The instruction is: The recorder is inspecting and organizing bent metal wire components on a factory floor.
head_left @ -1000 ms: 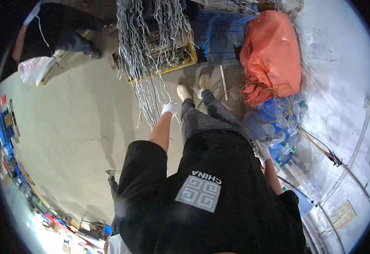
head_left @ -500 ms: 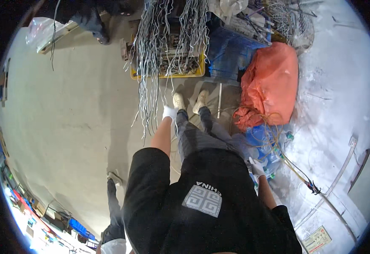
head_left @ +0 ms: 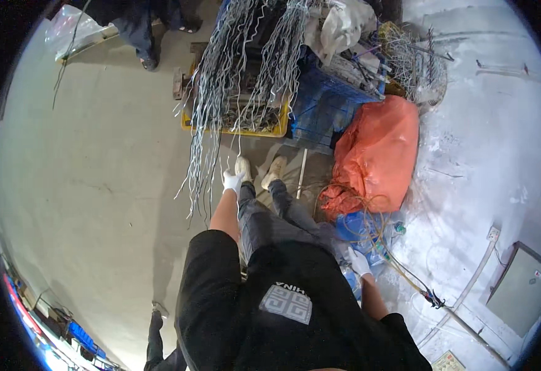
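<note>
A white glove covers my left hand (head_left: 232, 180), which is beside my left shoe, below a hanging bundle of wavy grey wires (head_left: 211, 105). Its fingers are closed at the lower tip of a thin wire strand, though the grip itself is small in the picture. My right hand (head_left: 359, 262), also in a white glove, hangs low at my right side with its fingers stretched and nothing visible in it. Blue clear plastic bottles (head_left: 352, 227) lie just beyond that hand. The wires hang in front of a yellow crate (head_left: 270, 131) holding metal pieces.
A blue crate (head_left: 323, 102) heaped with scrap stands beside the yellow one. An orange sack (head_left: 385, 154) leans by the white wall, with a yellowish hose (head_left: 400, 267) trailing from it. Another person's leg (head_left: 139, 40) shows at top left; another leg (head_left: 155, 339) is at lower left.
My view has shifted, so the crates and sack sit lower and further left. My left hand remains at the wire tips. My right hand stays beside the bottles.
</note>
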Motion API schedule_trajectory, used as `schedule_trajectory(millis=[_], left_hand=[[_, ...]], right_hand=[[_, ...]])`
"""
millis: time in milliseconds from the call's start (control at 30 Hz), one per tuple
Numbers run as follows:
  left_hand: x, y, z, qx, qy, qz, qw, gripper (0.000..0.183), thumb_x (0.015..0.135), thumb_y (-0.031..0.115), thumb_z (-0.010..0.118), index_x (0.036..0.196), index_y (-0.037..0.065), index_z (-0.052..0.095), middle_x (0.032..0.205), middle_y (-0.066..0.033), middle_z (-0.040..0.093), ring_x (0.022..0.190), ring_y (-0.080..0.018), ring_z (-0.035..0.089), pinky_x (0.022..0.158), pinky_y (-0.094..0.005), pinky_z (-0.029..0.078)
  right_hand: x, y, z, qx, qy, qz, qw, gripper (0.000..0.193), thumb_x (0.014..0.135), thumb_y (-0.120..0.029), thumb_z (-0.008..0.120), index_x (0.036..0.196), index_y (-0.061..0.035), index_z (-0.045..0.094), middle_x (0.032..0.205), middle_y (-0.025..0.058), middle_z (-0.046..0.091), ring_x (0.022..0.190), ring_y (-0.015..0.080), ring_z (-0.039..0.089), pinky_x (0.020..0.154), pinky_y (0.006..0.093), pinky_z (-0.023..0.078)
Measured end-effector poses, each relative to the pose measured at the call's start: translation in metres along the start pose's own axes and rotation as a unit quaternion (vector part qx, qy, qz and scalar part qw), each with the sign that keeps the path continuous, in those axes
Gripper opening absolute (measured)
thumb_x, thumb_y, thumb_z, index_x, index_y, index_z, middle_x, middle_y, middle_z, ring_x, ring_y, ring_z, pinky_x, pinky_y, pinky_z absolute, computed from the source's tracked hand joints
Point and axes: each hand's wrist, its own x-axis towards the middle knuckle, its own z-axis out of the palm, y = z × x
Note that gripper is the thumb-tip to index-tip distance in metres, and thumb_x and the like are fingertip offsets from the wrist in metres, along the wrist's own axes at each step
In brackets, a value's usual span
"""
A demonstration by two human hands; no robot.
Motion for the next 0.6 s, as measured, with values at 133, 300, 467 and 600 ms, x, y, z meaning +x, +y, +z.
schedule_trajectory(millis=[133, 300, 467, 600], left_hand=[[0.034, -0.05, -0.017, 0.017, 0.017, 0.02, 1.0, 0.059, 0.078, 0.028, 0.066, 0.122, -0.004, 0.044, 0.11, -0.0207, 0.055, 0.096, -0.0251, 0.055, 0.081, -0.0327, 0.046], [0.048, -0.075, 0.001, 0.006, -0.059, 0.175, 0.983, 0.05, 0.083, 0.033, 0.061, 0.116, -0.003, 0.049, 0.094, -0.0147, 0.059, 0.078, -0.0189, 0.056, 0.068, -0.0274, 0.047], [-0.079, 0.038, -0.03, -0.084, -0.111, 0.061, 0.988, 0.038, 0.09, 0.035, 0.05, 0.099, -0.001, 0.06, 0.068, -0.0037, 0.056, 0.055, -0.0118, 0.046, 0.048, -0.0228, 0.039], [-0.098, 0.039, -0.068, -0.021, 0.007, 0.194, 0.981, 0.036, 0.091, 0.032, 0.048, 0.085, 0.0, 0.062, 0.064, -0.0044, 0.058, 0.055, -0.0157, 0.049, 0.053, -0.0289, 0.04]], right_hand=[[-0.019, 0.003, 0.012, 0.011, -0.028, 0.019, 0.999, 0.051, 0.088, -0.048, 0.046, 0.094, -0.0006, 0.063, 0.088, 0.0091, 0.065, 0.078, 0.0216, 0.058, 0.07, 0.0291, 0.044], [0.013, 0.051, 0.019, 0.021, -0.05, 0.027, 0.998, 0.045, 0.089, -0.044, 0.048, 0.091, -0.0012, 0.064, 0.085, 0.0076, 0.065, 0.074, 0.0176, 0.058, 0.066, 0.0265, 0.044], [0.038, 0.048, 0.023, 0.048, -0.059, 0.02, 0.997, 0.043, 0.09, -0.041, 0.049, 0.089, -0.0012, 0.064, 0.082, 0.0068, 0.064, 0.072, 0.0154, 0.059, 0.064, 0.0249, 0.044], [0.039, 0.007, 0.02, 0.104, -0.039, -0.038, 0.993, 0.044, 0.09, -0.042, 0.049, 0.09, -0.0003, 0.064, 0.081, 0.0071, 0.064, 0.073, 0.0164, 0.059, 0.064, 0.025, 0.044]])
